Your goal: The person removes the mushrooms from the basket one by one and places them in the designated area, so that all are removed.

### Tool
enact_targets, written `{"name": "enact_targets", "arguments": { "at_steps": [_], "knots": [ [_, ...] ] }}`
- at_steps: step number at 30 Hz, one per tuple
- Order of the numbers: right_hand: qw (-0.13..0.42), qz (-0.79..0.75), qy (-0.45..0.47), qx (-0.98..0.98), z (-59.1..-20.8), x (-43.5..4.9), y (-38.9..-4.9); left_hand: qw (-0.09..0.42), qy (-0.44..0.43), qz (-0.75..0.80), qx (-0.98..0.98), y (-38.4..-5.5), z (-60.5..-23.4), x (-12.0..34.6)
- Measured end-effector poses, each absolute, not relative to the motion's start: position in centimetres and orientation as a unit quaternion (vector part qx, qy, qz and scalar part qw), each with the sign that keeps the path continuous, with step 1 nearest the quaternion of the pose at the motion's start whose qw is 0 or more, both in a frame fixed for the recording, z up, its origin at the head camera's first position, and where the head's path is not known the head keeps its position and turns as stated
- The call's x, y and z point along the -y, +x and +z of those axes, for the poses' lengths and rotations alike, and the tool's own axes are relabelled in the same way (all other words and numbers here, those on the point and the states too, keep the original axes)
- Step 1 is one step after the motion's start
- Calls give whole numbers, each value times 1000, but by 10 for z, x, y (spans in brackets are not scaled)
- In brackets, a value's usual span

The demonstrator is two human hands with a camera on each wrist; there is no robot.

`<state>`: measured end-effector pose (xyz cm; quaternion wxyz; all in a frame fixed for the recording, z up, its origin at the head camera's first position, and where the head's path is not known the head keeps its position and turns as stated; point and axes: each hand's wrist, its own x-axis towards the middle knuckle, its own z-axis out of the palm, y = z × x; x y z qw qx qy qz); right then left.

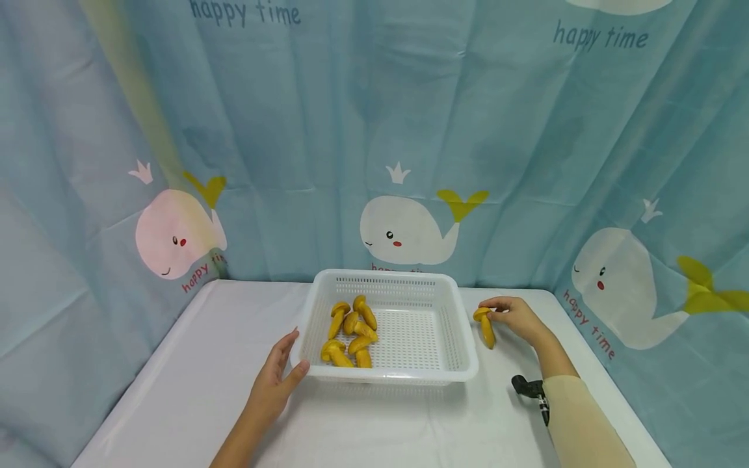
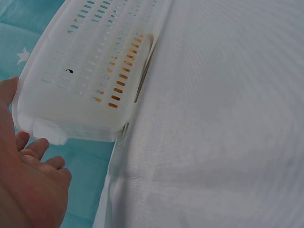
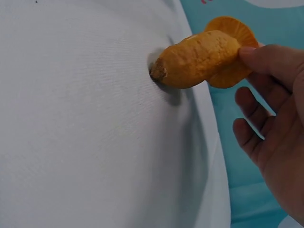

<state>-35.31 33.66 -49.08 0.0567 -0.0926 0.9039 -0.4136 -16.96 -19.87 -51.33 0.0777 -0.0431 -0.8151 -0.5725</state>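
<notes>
A white plastic basket [image 1: 409, 375] with slotted walls stands on the table, and several yellow mushrooms [image 1: 336, 353] lie in its left half. My left hand [image 1: 274, 377] is at the basket's front left corner, thumb and fingers spread and touching the rim. In the left wrist view the thumb meets the rim of the basket [image 2: 71, 114]. To the right of the basket, my right hand [image 1: 517, 317] pinches another yellow mushroom [image 1: 487, 330] near its cap. The right wrist view shows the mushroom [image 3: 197, 59] with its stem end low over the tabletop; contact is unclear.
White cloth covers the table [image 1: 374, 429]. A black device [image 1: 529, 389] is by the right sleeve [image 1: 585, 422]. Blue curtains [image 1: 328, 130] printed with whales hang behind the table and at both sides.
</notes>
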Motion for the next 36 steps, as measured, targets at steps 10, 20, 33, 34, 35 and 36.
{"name": "enact_targets", "arguments": {
  "at_steps": [10,20,33,34,35,36],
  "knots": [
    [44,-365,-91,-925,-485,-336,-353,78,-39,-564,821,-169,-515,198],
    [57,-372,-93,-922,-499,-332,-351,78,-43,-566,820,-169,-515,197],
    [46,-380,-95,-919,-496,-330,-345,80,-39,-562,822,-171,-515,198],
    [45,-379,-98,-919,-494,-329,-345,79,-37,-563,822,-171,-514,198],
    [43,-378,-99,-919,-491,-329,-345,79,-35,-563,822,-170,-514,198],
    [41,-379,-101,-919,-489,-328,-344,79,-34,-564,821,-170,-514,198]
  ]
}}
